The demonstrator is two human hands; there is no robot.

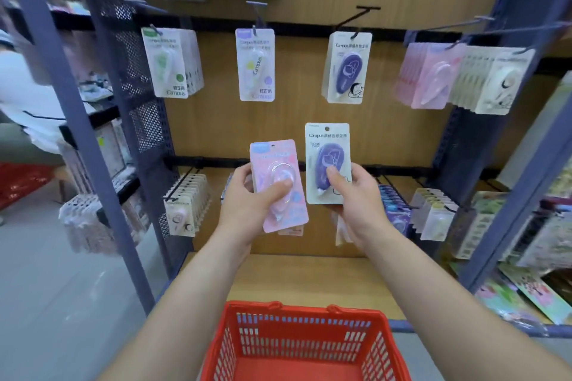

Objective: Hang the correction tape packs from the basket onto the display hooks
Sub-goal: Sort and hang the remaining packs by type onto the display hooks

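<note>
View: head
Left hand (pixel 244 198): thumb and curled fingers grip the pink card-backed correction tape pack (pixel 272 158), tilted, above the red plastic mesh basket (pixel 303 310).
Right hand (pixel 359 195): grips the purple-dispenser cream-card pack (pixel 325 145) beside it, upright, hang hole on top, probably ready for hooking.
Likely target: black wire hook (pixel 353 18), higher above the basket, carrying a matching hung purple pack (pixel 348 68).

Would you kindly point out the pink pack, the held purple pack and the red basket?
pink pack (pixel 272 154): head view, upper part of its card.
held purple pack (pixel 328 154): head view, top of its purple blister.
red basket (pixel 305 313): head view, far rim.
</note>
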